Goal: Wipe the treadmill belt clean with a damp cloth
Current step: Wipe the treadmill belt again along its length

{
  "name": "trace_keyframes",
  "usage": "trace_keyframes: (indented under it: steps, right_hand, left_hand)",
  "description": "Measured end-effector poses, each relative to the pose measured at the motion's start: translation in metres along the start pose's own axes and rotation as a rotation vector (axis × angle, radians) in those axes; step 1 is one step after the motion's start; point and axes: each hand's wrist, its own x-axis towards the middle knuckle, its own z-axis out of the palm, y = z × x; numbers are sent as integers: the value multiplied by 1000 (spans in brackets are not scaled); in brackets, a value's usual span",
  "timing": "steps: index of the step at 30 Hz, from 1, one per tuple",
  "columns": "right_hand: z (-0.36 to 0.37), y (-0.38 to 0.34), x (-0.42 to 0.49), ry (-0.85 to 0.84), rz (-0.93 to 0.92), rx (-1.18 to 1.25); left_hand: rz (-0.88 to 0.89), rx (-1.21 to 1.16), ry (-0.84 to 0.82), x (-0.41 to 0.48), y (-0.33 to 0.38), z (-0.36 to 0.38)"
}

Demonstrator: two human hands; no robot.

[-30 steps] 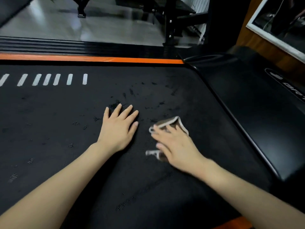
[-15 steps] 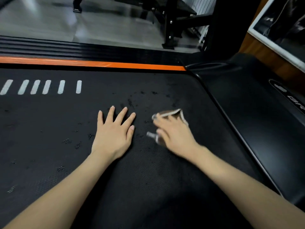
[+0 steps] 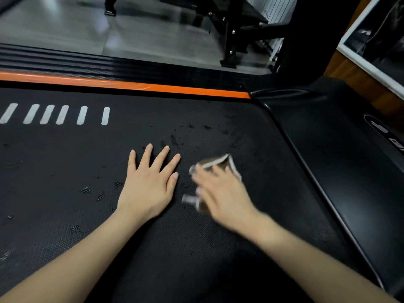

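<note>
On the belt (image 3: pixel 218 259), left hand (image 3: pixel 148 186) still splayed flat; right hand (image 3: pixel 223 197) flat on cloth (image 3: pixel 219 164), slightly nearer.

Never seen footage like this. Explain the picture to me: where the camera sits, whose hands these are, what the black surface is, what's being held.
The camera is worn on a person's head and looks down, so both arms reach in from the bottom. The black textured surface is a treadmill belt. It has white dashes printed on it, an orange stripe along its far edge and a glossy black side cover on the right. The left hand rests flat on the belt, fingers spread, holding nothing. The right hand presses a small brown cloth with a pale edge onto the belt. Its fingers look stretched out over the cloth, though blurred. Dark specks dot the belt just beyond the hands.
</note>
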Motion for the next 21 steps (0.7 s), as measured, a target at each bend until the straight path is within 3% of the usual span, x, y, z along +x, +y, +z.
trace_keyframes:
  steps: [3, 6, 10, 11, 14, 17, 20, 21]
  right_hand:
    - [-5, -8, -28, -114, -128, 159]
    - [0, 37, 20, -64, -170, -53]
    - [16, 103, 101, -80, 398, 17]
    - [20, 101, 105, -62, 445, 32]
    - [15, 61, 64, 3, 242, 7]
    - [5, 28, 6, -99, 13, 128]
    - [1, 53, 26, -28, -80, 29]
    - [3, 65, 50, -3, -14, -28]
  left_hand:
    - [7, 4, 8, -1, 0, 0]
    - [14, 6, 25, -1, 0, 0]
    - [3, -1, 20, -1, 0, 2]
    - [-1, -1, 25, 0, -1, 2]
    - [6, -1, 17, 1, 0, 1]
    - [10, 0, 20, 0, 0, 1]
    - [12, 3, 21, -2, 1, 1]
    - [12, 4, 20, -1, 1, 1]
